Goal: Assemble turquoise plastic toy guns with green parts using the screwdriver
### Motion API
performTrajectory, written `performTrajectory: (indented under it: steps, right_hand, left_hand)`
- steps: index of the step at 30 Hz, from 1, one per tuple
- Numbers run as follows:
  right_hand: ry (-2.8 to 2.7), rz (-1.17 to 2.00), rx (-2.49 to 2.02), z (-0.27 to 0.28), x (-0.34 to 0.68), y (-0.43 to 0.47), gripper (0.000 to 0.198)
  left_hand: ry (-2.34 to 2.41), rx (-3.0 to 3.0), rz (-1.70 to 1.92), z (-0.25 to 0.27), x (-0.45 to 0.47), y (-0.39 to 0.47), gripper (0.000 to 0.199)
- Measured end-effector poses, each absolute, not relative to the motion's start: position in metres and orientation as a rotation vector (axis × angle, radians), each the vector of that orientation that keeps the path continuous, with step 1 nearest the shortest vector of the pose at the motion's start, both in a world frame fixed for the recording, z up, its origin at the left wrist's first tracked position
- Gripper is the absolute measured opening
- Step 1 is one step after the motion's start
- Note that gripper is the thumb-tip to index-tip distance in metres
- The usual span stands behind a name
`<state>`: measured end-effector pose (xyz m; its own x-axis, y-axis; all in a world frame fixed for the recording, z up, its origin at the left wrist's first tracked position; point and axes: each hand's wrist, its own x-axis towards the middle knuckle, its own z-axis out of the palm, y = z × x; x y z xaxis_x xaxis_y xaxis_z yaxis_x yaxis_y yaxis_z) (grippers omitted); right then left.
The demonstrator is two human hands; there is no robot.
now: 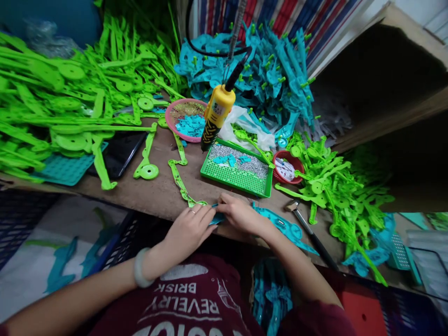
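Blue plastic part (217, 218), mostly covered by fingers, sits between the two hands at the near edge of the worktop (157, 198). The left hand (192, 225), with a ring on one finger and a pale bracelet (142, 268) at the wrist, lies with its fingers close together and grips the part from one side. The right hand (234, 212) pinches it from the other side with bent fingers; exactly where each fingertip presses is hidden. Just beyond the left hand, a jointed green strip (179, 181) runs away across the worktop. Near the right forearm lie a larger blue piece (280, 224) and a hammer (310, 228), its head pointing away from the person. Ahead stands a green tray (236, 183) of small silvery bits with a few blue pieces on top. A yellow power driver (219, 112) hangs upright, slightly tilted, between that tray and a pink basket (171, 123) of blue pieces. Beside the tray's right end is a red basket (278, 175) holding small white items.
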<state>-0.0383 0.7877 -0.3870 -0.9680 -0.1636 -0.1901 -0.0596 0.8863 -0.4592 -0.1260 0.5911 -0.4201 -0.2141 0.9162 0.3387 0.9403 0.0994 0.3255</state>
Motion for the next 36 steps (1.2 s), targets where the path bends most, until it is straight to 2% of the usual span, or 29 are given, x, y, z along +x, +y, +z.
performTrajectory:
  steps: [2,6,11,14,20,24,26,30,36]
  right_hand:
    - [2.775,-0.827,-0.232,-0.384,-0.039,0.797,0.027]
    - [2.683,-1.110,-0.276,-0.382,-0.039,0.811,0.021]
    - [2.719,-1.151,-0.328,-0.388,-0.033,0.815,0.022]
    - [2.838,-0.955,-0.329,-0.394,-0.027,0.810,0.023]
    - [2.932,-0.301,-0.283,-0.395,-0.016,0.801,0.023]
    - [2.913,-0.185,-0.305,-0.386,-0.011,0.803,0.028]
    - [2.911,-0.278,-0.301,-0.382,-0.007,0.805,0.028]
    - [2.898,-0.674,-0.230,-0.378,-0.001,0.804,0.022]
    - [2.959,-0.831,-0.107,-0.378,0.003,0.799,0.018]
  left_hand:
    - [-2.329,-1.872,-0.767,-0.426,-0.118,0.593,0.028]
    - [-2.397,-1.943,-0.815,-0.430,-0.125,0.595,0.031]
    - [-2.339,-1.987,-0.775,-0.432,-0.128,0.594,0.035]
    - [-2.225,-1.957,-0.653,-0.435,-0.122,0.593,0.036]
    - [-2.021,-2.033,-0.576,-0.435,-0.122,0.591,0.028]
    - [-2.008,-2.142,-0.467,-0.431,-0.131,0.594,0.025]
    - [-2.013,-2.164,-0.429,-0.430,-0.137,0.596,0.028]
    - [-2.015,-2.175,-0.430,-0.425,-0.149,0.597,0.033]
    - [-2.068,-2.262,-0.458,-0.416,-0.150,0.604,0.018]
